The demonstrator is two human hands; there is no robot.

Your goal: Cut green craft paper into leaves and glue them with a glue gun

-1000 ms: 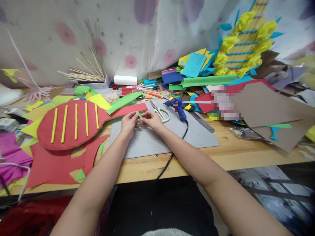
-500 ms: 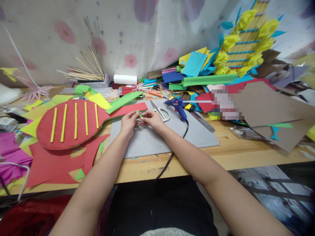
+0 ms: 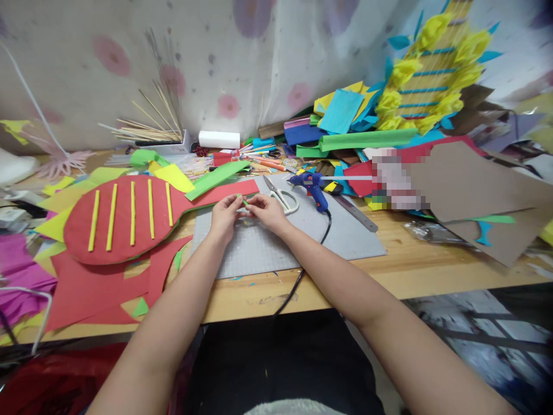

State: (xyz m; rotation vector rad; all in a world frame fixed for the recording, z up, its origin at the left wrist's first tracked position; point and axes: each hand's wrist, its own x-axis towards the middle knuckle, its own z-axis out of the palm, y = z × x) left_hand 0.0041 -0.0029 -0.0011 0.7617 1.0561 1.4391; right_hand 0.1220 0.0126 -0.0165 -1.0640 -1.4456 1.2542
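Note:
My left hand and my right hand meet over the far part of a grey cutting mat. Both pinch a small green paper strip between their fingertips. Just left of the hands lies a red paper racket shape with several yellow strips glued across it. Its handle runs to a point right behind my left hand. Scissors lie on the mat just beyond my right hand.
A blue glue gun rests right of the scissors, its black cord trailing over the table's front edge. A metal ruler, brown card, stacked coloured paper, wooden sticks and red offcuts crowd the table.
Hardly anything has moved. The fingers shifted slightly on the green strip, and the view drifted a little.

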